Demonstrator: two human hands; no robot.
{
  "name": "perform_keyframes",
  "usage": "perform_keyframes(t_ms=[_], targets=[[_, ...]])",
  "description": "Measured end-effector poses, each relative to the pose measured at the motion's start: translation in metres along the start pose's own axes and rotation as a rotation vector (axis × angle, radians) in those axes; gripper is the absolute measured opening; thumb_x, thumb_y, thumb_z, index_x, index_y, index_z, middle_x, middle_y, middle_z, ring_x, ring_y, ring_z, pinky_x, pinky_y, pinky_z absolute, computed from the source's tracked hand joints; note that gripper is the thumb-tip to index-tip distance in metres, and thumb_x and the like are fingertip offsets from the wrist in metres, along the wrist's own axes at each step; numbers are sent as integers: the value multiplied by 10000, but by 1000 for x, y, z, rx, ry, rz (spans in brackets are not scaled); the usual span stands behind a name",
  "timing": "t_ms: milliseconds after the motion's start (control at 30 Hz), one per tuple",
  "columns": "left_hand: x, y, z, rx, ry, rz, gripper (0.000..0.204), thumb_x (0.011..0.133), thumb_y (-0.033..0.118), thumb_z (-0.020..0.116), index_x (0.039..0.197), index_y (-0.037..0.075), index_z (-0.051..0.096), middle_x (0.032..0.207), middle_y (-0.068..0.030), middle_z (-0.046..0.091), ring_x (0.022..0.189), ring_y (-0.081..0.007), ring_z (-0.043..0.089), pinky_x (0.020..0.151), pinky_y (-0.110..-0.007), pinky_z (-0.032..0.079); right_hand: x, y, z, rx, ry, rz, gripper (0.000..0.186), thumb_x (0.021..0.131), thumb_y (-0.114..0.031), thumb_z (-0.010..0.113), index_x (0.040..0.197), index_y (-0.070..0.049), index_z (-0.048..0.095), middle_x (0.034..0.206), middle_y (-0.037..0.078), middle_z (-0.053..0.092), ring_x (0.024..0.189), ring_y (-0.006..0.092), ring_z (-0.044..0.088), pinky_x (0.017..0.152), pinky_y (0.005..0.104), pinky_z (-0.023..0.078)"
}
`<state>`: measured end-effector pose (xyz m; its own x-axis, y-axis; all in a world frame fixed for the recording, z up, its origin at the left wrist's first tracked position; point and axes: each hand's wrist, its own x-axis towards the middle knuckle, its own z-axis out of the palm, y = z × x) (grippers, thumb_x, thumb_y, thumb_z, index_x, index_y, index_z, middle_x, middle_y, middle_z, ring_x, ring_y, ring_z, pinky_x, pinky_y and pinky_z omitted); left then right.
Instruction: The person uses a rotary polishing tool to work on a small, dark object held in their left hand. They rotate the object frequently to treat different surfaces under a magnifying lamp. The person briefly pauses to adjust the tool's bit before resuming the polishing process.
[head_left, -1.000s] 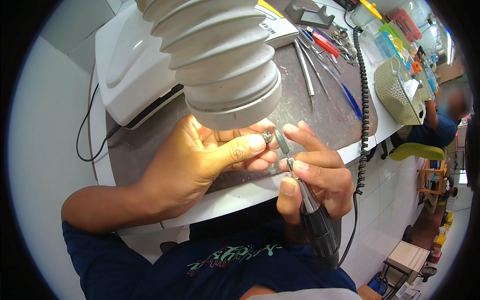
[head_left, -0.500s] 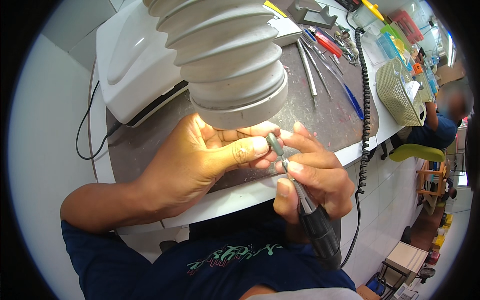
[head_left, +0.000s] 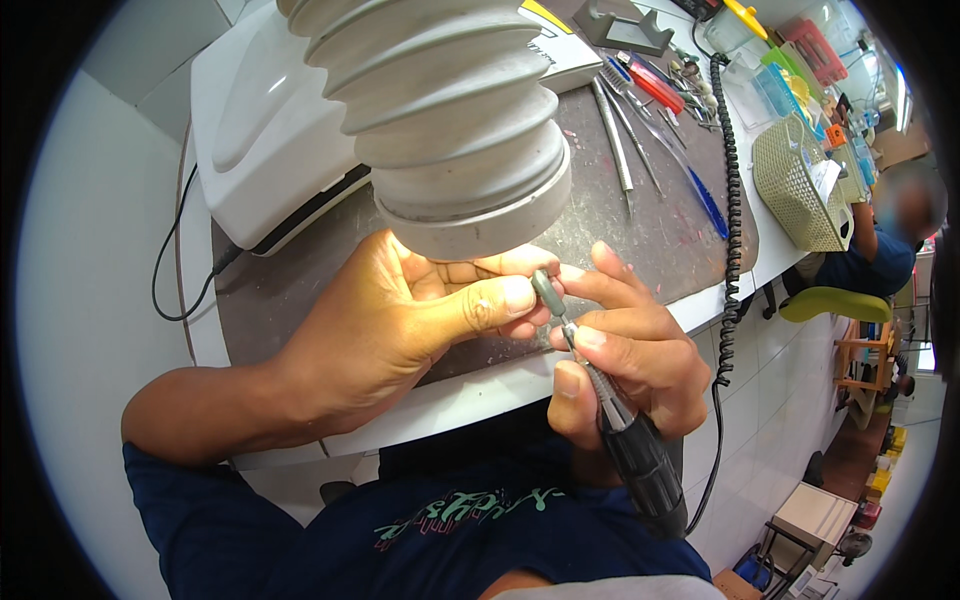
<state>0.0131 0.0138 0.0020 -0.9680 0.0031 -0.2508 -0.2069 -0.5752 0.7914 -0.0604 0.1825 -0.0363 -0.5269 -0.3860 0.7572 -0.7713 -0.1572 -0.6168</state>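
Note:
My right hand (head_left: 645, 360) grips a rotary handpiece (head_left: 640, 455) with a black body and a silver neck, slanting up and to the left. At its end sits a bullet-shaped grey-green polishing bit (head_left: 548, 294), which lies right against my left thumb tip. My left hand (head_left: 440, 300) is closed in a pinch, thumb over fingers; whatever is between them is too small or hidden to make out. Both hands meet just under the mouth of a white ribbed suction hose (head_left: 470, 150), whose rim hides part of the left fingers.
A white machine (head_left: 270, 120) stands at the left on the dark mat (head_left: 640, 240). Metal hand tools (head_left: 615, 135), a brush and a red-handled knife (head_left: 655, 88) lie beyond. A black coiled cord (head_left: 733, 200) runs down beside a woven basket (head_left: 795, 185). Another person (head_left: 880, 250) sits far right.
The hose mouth sits slightly further left and lower in the picture. The bit and handpiece have tilted a little against the left thumb; both hands keep their grip.

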Motion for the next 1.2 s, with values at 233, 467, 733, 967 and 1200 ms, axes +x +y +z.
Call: perform_keyframes(t_ms=[233,467,733,967,1200], targets=[[1,0,-1,36,14,-37,293,922,90,598,1180,-27,523,944,-115,572,866,-150,544,802,-270,467,-2,1,2,23,54,5,233,718,-15,742,903,-8,600,801,142,679,909,334,697,863,493,548],[0,2,-2,44,8,-67,245,922,92,598,1132,-15,533,972,-111,574,887,-148,554,805,-267,473,0,-1,3,2,39,2,241,709,-7,746,902,-9,602,801,145,679,900,341,698,863,499,546],[0,1,-1,35,14,-52,218,925,87,598,1115,-3,542,966,-108,587,879,-151,566,809,-280,484,1,-1,3,7,25,0,218,703,7,738,881,-7,613,775,140,680,878,334,704,867,500,541],[-1,2,-1,2,-24,-47,220,933,94,591,1124,-7,546,960,-101,589,870,-145,572,812,-269,491,-1,-1,6,25,52,9,217,700,11,733,883,-2,616,775,140,681,872,333,705,867,501,540],[0,2,0,-14,-6,-73,227,939,98,582,1124,-26,542,948,-95,587,867,-136,572,814,-256,490,-1,0,4,8,51,4,230,687,16,734,884,-4,618,778,143,682,871,332,705,866,500,541]])
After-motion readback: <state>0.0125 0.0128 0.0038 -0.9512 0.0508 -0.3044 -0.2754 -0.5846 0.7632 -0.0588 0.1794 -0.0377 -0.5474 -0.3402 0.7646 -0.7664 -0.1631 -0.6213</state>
